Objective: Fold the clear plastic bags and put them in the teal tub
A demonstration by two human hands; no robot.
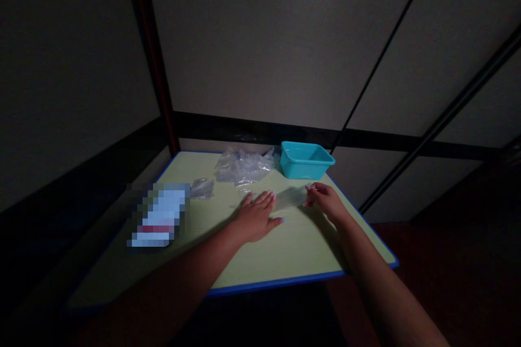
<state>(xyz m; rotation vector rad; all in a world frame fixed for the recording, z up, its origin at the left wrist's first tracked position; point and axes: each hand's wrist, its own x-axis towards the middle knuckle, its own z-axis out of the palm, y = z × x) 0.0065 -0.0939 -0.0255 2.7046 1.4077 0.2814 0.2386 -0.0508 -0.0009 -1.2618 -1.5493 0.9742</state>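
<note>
A small, flat, clear plastic bag point(291, 197) lies low over the pale green bench point(285, 249), towards its far right part. It is see-through and rectangular, stretched out lengthwise from left to right, with a faint sheen along its upper edge. Its right end is lifted slightly and pinched in the fingertips of the right hand point(328, 203); its left end meets the fingertips of the left hand point(256, 217), which lies flat, palm down.
</note>
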